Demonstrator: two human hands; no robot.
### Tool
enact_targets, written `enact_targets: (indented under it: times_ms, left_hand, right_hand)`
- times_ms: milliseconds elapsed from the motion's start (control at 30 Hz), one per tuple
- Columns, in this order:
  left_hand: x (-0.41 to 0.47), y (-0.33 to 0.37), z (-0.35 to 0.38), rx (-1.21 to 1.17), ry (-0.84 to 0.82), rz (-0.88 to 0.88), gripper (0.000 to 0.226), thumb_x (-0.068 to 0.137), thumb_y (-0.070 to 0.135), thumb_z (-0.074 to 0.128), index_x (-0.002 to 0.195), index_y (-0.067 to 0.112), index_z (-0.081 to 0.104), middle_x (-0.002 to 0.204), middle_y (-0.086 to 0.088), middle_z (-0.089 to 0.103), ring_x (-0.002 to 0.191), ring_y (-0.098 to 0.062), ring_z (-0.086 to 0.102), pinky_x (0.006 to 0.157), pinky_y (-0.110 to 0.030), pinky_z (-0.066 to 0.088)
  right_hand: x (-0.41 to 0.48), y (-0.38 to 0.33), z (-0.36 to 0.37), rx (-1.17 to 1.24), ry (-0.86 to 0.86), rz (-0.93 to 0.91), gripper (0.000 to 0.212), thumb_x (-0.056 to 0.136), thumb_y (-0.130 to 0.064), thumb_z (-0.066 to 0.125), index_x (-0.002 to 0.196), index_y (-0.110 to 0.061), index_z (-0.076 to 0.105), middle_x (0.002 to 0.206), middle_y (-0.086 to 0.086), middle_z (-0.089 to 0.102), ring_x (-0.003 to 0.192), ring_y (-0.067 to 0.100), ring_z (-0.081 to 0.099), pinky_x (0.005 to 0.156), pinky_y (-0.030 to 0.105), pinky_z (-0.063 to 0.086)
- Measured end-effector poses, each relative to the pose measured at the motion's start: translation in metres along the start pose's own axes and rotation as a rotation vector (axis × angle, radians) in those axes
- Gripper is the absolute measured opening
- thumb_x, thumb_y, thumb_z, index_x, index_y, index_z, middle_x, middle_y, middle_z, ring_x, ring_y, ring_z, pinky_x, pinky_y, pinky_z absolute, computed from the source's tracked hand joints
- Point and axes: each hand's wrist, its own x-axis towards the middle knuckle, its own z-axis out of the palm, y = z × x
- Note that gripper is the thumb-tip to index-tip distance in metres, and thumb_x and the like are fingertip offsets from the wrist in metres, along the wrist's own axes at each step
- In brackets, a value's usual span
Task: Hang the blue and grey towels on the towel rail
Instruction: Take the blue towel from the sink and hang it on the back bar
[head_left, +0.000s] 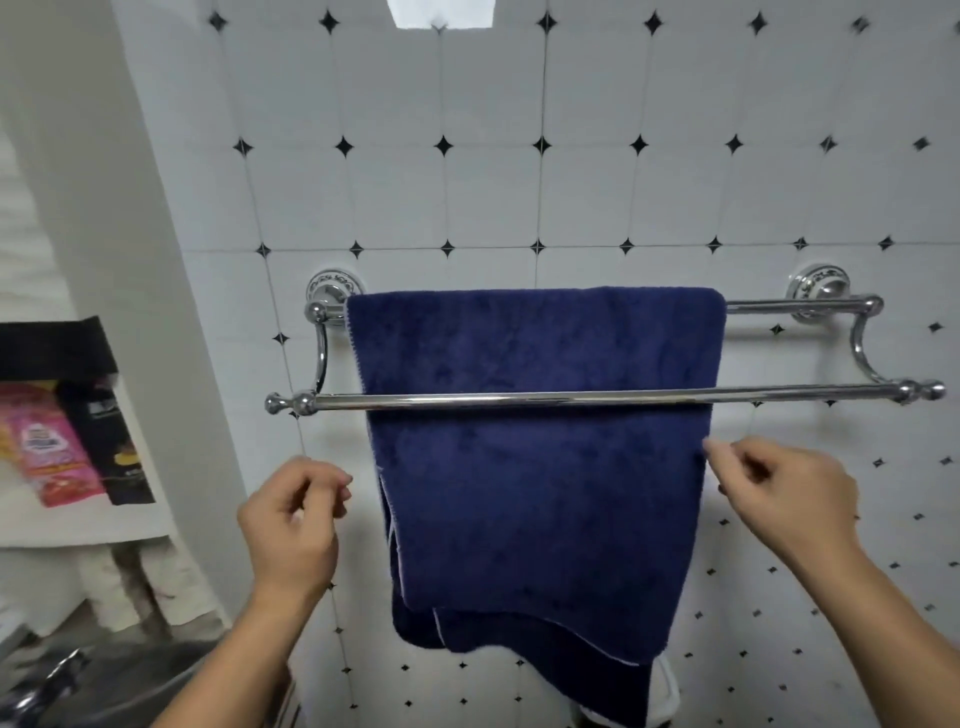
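Observation:
A dark blue towel (540, 467) hangs folded over the back bar of a chrome double towel rail (779, 396) on the tiled wall. The front bar crosses in front of the towel and is bare. My left hand (293, 525) hovers just left of the towel's left edge, fingers loosely curled, holding nothing. My right hand (779, 493) is at the towel's right edge, below the front bar, with its fingertips touching or almost touching the cloth; I cannot tell if it pinches it. No grey towel is in view.
A white shelf (83, 530) at the left holds a pink packet (52, 447) and a dark box (111, 441). Below it, at the bottom left, is a dark basin with a chrome tap (31, 691). A white object (667, 691) shows under the towel.

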Motion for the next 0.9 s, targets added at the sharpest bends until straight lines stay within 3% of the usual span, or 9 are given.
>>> enact_targets:
  times_ms: [100, 167, 267, 400, 500, 567, 667, 800, 900]
  left_hand:
    - [0.059, 0.051, 0.016, 0.059, 0.071, 0.087, 0.017, 0.082, 0.025, 0.053, 0.072, 0.028, 0.066, 0.067, 0.010, 0.068, 0.063, -0.011, 0.063, 0.061, -0.026, 0.050]
    - [0.098, 0.066, 0.027, 0.251, 0.075, -0.028, 0.011, 0.077, 0.027, 0.055, 0.074, 0.026, 0.065, 0.068, 0.012, 0.068, 0.068, -0.008, 0.064, 0.067, -0.026, 0.048]
    - [0.126, 0.070, 0.044, 0.211, -0.194, -0.362, 0.010, 0.070, 0.018, 0.061, 0.062, 0.017, 0.055, 0.057, 0.006, 0.057, 0.056, -0.020, 0.050, 0.059, -0.027, 0.043]
    - [0.129, 0.079, 0.053, -0.009, -0.265, -0.611, 0.007, 0.079, 0.010, 0.069, 0.077, 0.012, 0.062, 0.066, -0.007, 0.065, 0.054, -0.021, 0.060, 0.052, -0.025, 0.052]
    - [0.132, 0.081, 0.051, -0.060, -0.234, -0.652, 0.015, 0.075, 0.016, 0.077, 0.084, 0.011, 0.066, 0.070, -0.008, 0.073, 0.057, -0.023, 0.070, 0.054, -0.033, 0.058]
    - [0.132, 0.082, 0.052, -0.057, -0.266, -0.653, 0.018, 0.075, 0.015, 0.080, 0.087, 0.012, 0.066, 0.065, -0.004, 0.075, 0.055, -0.020, 0.072, 0.047, -0.031, 0.055]
    - [0.131, 0.083, 0.055, -0.063, -0.256, -0.687, 0.019, 0.076, 0.014, 0.079, 0.090, 0.012, 0.067, 0.062, 0.000, 0.074, 0.053, -0.017, 0.071, 0.044, -0.029, 0.054]
    - [0.135, 0.086, 0.053, -0.180, -0.309, -0.789, 0.022, 0.080, 0.015, 0.076, 0.100, 0.010, 0.069, 0.076, -0.003, 0.077, 0.062, -0.017, 0.073, 0.051, -0.028, 0.056]
    - [0.136, 0.088, 0.055, -0.192, -0.369, -0.802, 0.021, 0.079, 0.024, 0.076, 0.096, 0.016, 0.070, 0.079, -0.002, 0.077, 0.062, -0.016, 0.073, 0.052, -0.028, 0.057]
  right_hand:
    - [0.036, -0.031, -0.024, 0.058, 0.277, -0.160, 0.048, 0.088, -0.047, 0.048, 0.053, -0.015, 0.055, 0.048, -0.002, 0.049, 0.051, 0.023, 0.046, 0.050, 0.026, 0.030]
    - [0.066, -0.050, -0.033, 0.070, 0.277, -0.123, 0.040, 0.089, -0.049, 0.049, 0.063, -0.020, 0.061, 0.060, -0.006, 0.054, 0.064, 0.020, 0.050, 0.057, 0.030, 0.031]
    - [0.106, -0.060, -0.032, -0.021, 0.032, 0.095, 0.037, 0.084, -0.055, 0.053, 0.079, -0.023, 0.071, 0.077, -0.001, 0.064, 0.080, 0.027, 0.059, 0.065, 0.033, 0.035]
    - [0.121, -0.064, -0.029, 0.562, -0.289, 0.331, 0.039, 0.078, -0.032, 0.073, 0.083, 0.006, 0.071, 0.079, 0.008, 0.071, 0.072, 0.023, 0.067, 0.069, 0.032, 0.054]
    - [0.115, -0.059, -0.027, 0.732, -0.343, 0.355, 0.020, 0.081, -0.014, 0.076, 0.065, -0.011, 0.064, 0.062, -0.005, 0.072, 0.050, 0.004, 0.065, 0.042, 0.011, 0.044]
    - [0.116, -0.054, -0.030, 0.694, -0.392, 0.343, 0.028, 0.081, -0.017, 0.076, 0.061, -0.015, 0.056, 0.060, -0.008, 0.069, 0.050, 0.005, 0.062, 0.042, 0.016, 0.035]
    - [0.123, -0.048, -0.044, 0.586, -0.461, 0.327, 0.019, 0.078, -0.026, 0.077, 0.090, -0.017, 0.066, 0.078, 0.001, 0.066, 0.071, 0.016, 0.056, 0.060, 0.031, 0.030]
    - [0.132, -0.040, -0.051, 0.475, -0.522, 0.294, 0.032, 0.077, -0.028, 0.078, 0.097, -0.004, 0.071, 0.075, -0.003, 0.068, 0.073, 0.018, 0.058, 0.064, 0.032, 0.034]
    - [0.138, -0.042, -0.045, 0.370, -0.299, 0.199, 0.029, 0.072, -0.034, 0.081, 0.086, -0.013, 0.067, 0.077, -0.002, 0.066, 0.080, 0.022, 0.060, 0.067, 0.032, 0.041]
